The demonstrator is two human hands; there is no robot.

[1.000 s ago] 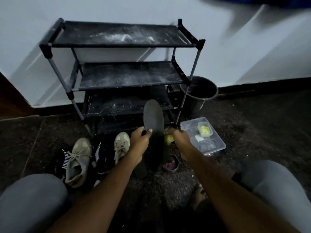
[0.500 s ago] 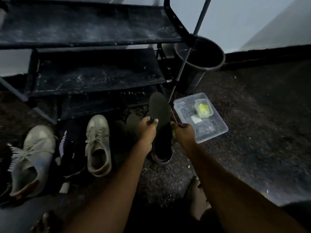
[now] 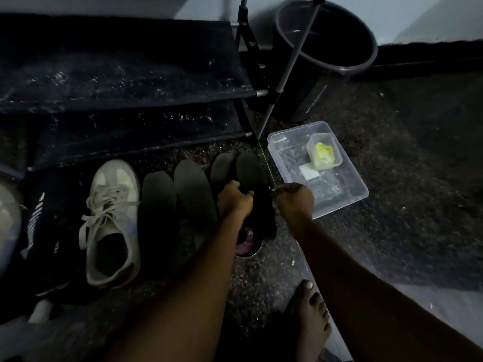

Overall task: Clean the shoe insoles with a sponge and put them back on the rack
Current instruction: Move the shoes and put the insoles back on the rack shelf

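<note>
- My view has dipped lower and come in closer than a moment ago. The top of the rack [image 3: 117,74] has gone out of sight and more of the floor shows.
- The left grip [image 3: 235,201] and the right grip [image 3: 295,202] have stayed together at the same dark insole [image 3: 251,171].
- The left grip is wrapped round the insole's left edge. It holds the insole tilted up, with the toe end pointing at the rack and the heel end down over a small bowl [image 3: 247,250].
- The right grip sits just beside the insole's right edge with its fingers curled tight. It is too dark for me to tell what is inside, and I cannot see the sponge.
- Three more insoles [image 3: 193,189] lie side by side on the floor, between the white shoe [image 3: 112,223] and the one I hold.
- A clear box [image 3: 347,199] sits on the floor to the right, with a little tub [image 3: 324,152] of something yellow in it.
- I think the cleaning of this one insole is the step in hand. Every insole I can see is on the floor or in my grip, not on the rack.
- Next I would rub along the whole insole, holding it firm with the left so it does not bend. Then I would lay it flat on a shelf.
</note>
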